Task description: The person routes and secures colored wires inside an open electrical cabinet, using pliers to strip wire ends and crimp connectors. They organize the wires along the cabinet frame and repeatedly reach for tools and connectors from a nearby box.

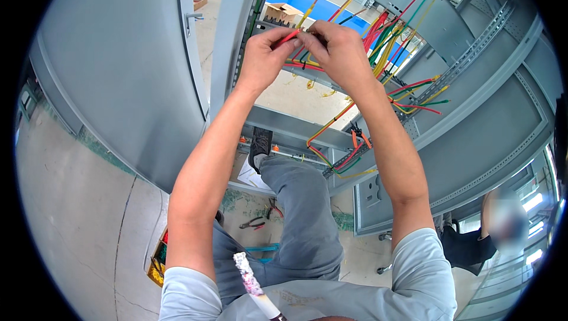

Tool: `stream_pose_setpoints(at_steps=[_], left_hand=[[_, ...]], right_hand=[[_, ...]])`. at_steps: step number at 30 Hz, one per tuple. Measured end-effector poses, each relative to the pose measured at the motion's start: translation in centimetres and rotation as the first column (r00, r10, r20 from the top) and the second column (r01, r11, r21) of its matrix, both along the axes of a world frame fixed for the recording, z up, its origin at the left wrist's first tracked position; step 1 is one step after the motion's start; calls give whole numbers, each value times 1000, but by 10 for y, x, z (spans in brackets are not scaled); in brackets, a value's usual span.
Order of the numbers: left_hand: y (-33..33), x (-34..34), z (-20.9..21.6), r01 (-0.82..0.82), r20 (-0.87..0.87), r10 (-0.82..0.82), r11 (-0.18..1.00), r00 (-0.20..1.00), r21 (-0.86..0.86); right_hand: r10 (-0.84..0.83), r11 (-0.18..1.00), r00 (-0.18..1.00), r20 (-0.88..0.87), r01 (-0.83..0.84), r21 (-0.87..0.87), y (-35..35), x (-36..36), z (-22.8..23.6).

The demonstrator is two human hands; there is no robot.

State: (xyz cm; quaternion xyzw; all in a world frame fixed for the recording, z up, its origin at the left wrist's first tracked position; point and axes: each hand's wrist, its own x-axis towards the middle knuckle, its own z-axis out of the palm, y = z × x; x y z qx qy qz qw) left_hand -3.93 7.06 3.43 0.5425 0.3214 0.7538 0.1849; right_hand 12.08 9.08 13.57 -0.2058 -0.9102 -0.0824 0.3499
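My left hand (260,61) pinches a red wire (288,38) between thumb and fingers, inside the open frame of a grey metal cabinet. My right hand (340,49) is closed, its thumb and fingertips meeting the left ones at the end of that wire; its fingers partly hide what they grip. Just beyond the fingertips a yellow wire (306,15) sticks up. To the right of my right hand hangs a bundle of red, yellow and green wires (384,40). Lower down, more wires (417,87) with loose ends run past my right forearm.
A grey door (118,67) stands at the left; a perforated rail (473,49) crosses at the right. My foot (260,146) rests inside the cabinet base. Pliers (253,223) and a parts box (157,265) lie below. A burning cigarette (254,285) juts up near my chest. Another person (467,247) is at right.
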Motion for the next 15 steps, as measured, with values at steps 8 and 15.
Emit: stream_pose_setpoints(at_steps=[8, 15], left_hand=[[11, -4, 16, -117, 25, 117, 993, 993, -22], [35, 0, 28, -272, 29, 272, 962, 962, -24]], right_hand=[[-46, 956, 988, -149, 0, -294, 4, -1, -7], [-60, 733, 963, -264, -137, -666, 16, -18, -8]])
